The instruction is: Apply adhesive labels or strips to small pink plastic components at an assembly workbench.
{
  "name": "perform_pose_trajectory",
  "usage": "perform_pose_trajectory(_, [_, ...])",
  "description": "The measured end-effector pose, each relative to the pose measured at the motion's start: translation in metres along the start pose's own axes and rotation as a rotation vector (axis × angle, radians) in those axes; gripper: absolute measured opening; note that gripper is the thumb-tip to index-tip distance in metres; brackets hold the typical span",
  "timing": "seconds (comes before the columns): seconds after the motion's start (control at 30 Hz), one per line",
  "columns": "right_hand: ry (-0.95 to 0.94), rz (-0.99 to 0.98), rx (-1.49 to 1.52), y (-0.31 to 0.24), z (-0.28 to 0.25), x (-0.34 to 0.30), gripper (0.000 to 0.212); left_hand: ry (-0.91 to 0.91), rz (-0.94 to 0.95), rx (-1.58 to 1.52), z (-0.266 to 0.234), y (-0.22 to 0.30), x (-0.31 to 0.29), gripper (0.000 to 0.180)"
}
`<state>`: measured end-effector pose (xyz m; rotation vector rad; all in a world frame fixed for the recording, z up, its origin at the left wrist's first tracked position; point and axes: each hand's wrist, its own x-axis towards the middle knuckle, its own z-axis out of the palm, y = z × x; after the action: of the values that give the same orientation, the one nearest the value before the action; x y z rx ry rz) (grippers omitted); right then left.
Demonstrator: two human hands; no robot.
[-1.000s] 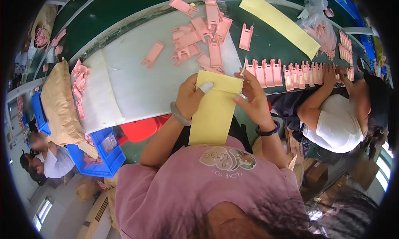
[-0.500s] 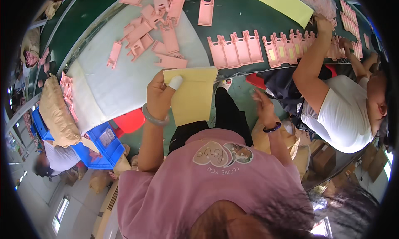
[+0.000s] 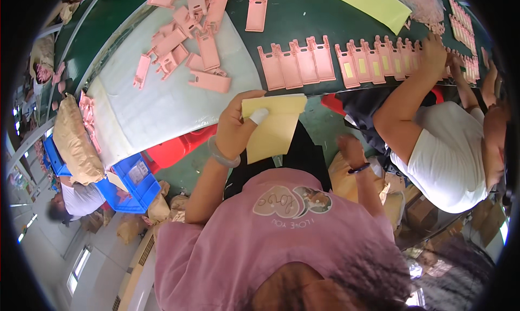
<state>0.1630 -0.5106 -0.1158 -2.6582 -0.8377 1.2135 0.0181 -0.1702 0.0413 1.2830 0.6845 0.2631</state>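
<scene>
while left fingers (image 3: 259, 116) pinch yellow paper (image 3: 274, 131), right fingers (image 3: 345, 142) blurred, cannot tell; pink pieces (image 3: 207, 50) crowd white sheet (image 3: 179, 101).

The pink shirt (image 3: 271, 243) carries cursive script inside a pale heart (image 3: 271, 201) on its front, with a curved line of small light capitals (image 3: 292, 222) between the hearts and the neckline edge. A white label (image 3: 138, 172) sits near the upper edge of the blue crate (image 3: 142, 192), its print too small to read.
</scene>
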Motion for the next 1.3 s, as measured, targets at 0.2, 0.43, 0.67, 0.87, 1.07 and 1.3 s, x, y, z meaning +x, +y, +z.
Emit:
perform_pose_trajectory(0.2, [0.4,-0.535,0.883,-0.152,-0.12,-0.009,0.023,-0.094,-0.18,0.053,0.008,-0.006,0.005,0.034])
perform_pose_trajectory(0.43, [0.374,-0.695,0.914,-0.161,-0.116,0.013,0.028,-0.056,-0.153,0.068,0.008,-0.01,0.004,0.023])
perform_pose_trajectory(0.67, [0.155,-0.53,1.365,-0.172,-0.099,0.014,0.028,0.159,-0.057,0.145,0.023,-0.01,0.006,0.018])
perform_pose_trajectory(0.87, [0.626,-0.64,0.747,-0.183,-0.117,0.012,0.016,0.208,-0.044,0.363,0.023,-0.019,0.004,0.018])
perform_pose_trajectory(1.07, [0.742,-0.668,1.108,-0.181,-0.161,0.004,0.011,0.303,-0.233,-0.144,0.015,-0.023,0.011,0.021])
perform_pose_trajectory(1.3, [0.706,-0.713,0.188,-0.149,-0.181,0.093,0.009,-0.278,0.444,0.708,0.069,-0.029,0.031,0.018])
